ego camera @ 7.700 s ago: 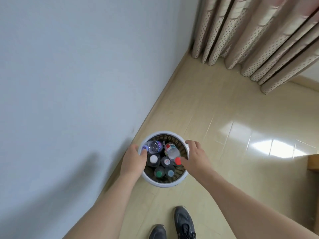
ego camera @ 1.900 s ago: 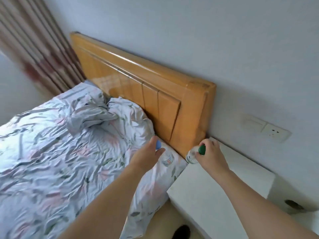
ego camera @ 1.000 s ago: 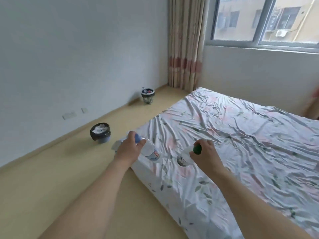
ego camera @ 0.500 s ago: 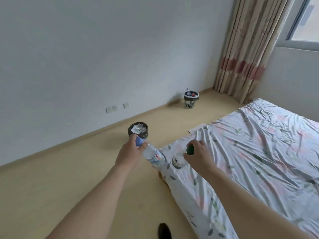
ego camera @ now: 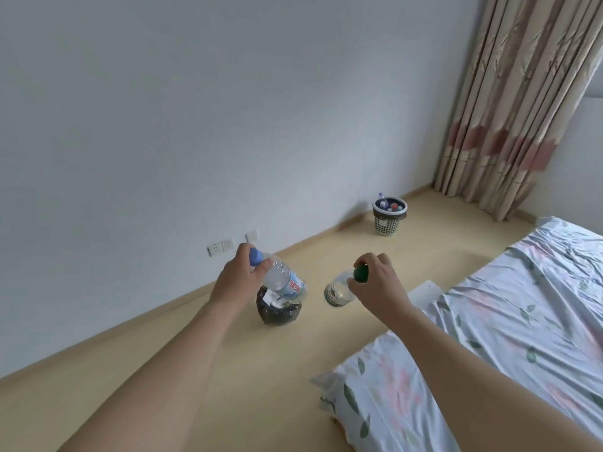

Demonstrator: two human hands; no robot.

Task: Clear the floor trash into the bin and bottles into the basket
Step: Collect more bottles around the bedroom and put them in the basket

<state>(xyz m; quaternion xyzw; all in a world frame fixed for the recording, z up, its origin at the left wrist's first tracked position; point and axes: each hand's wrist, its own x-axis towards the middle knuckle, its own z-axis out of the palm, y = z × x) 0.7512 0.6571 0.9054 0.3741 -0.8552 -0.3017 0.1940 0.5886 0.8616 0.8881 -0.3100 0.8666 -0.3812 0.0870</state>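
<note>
Two bottles [ego camera: 284,282] in both hands [ego camera: 236,279]

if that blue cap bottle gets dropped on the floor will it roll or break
The blue cap bottle looks like thin clear plastic and seemingly empty, so probably light and unlikely to break. Its round body would likely roll on the smooth floor.

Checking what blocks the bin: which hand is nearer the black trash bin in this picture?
Left. The left hand hangs just above the black trash bin; the right hand is off to its right.
</note>
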